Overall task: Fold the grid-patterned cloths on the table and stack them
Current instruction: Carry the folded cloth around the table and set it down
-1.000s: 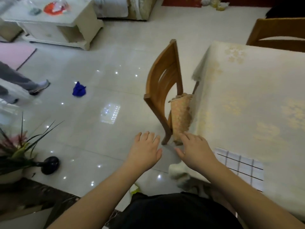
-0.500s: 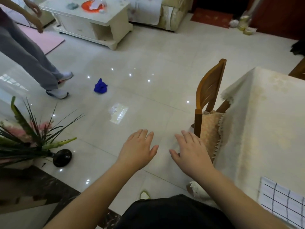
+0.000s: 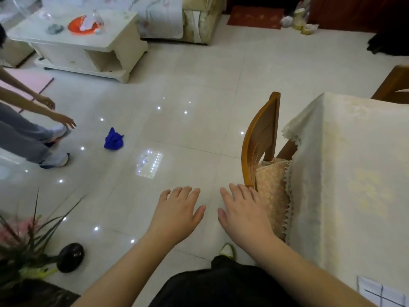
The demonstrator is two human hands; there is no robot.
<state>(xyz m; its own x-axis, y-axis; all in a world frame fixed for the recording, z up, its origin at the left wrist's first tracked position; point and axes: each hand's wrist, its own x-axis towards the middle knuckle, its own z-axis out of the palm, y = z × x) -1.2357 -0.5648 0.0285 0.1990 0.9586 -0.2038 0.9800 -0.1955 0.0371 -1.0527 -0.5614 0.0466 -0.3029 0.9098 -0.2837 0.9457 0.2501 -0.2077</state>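
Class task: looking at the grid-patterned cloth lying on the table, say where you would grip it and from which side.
Judging by its flat lie, pinch the grid-patterned cloth by its visible left corner near the table edge, right hand approaching from the left.

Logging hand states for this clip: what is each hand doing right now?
Left hand: open, palm down, holding nothing.
Right hand: open, palm down, holding nothing.

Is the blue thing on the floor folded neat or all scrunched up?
Scrunched up. The blue cloth sits on the tiled floor as a bunched lump with wrinkles and a peak sticking up, with no flat layers or straight edges.
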